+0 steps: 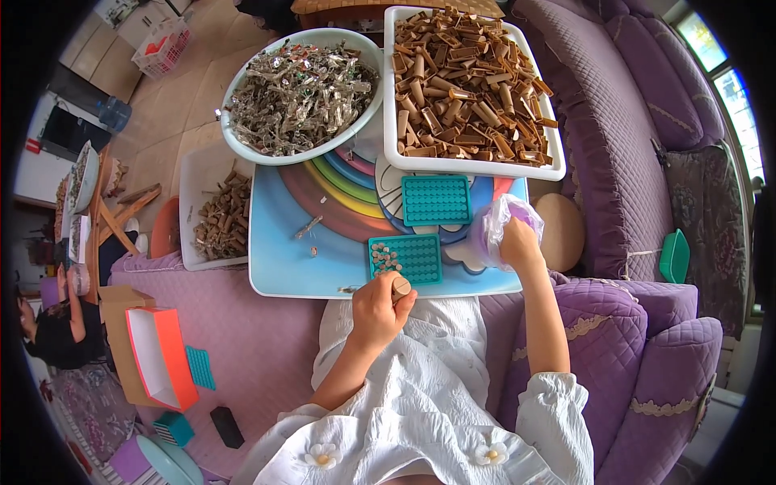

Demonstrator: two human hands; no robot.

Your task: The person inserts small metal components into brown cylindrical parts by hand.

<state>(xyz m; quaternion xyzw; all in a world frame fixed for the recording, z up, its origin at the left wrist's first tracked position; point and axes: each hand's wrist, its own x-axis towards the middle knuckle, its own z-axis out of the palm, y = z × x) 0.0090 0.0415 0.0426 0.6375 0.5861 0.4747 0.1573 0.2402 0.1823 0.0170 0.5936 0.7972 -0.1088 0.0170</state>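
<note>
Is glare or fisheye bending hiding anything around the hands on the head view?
Head view: even daylight, hands sharp; left hand at the teal grid tray, right hand on the clear plastic bag; only the window glares; edges bend toward the black rim.

Short brown tube (401, 285) upright at teal perforated tray's (416, 257) near edge.

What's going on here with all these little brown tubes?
A person on a purple sofa works at a rainbow-print table. The left hand holds a small brown tube at the edge of a teal grid tray, partly filled. The right hand grips a plastic bag. A white bin of brown tubes sits behind.
</note>
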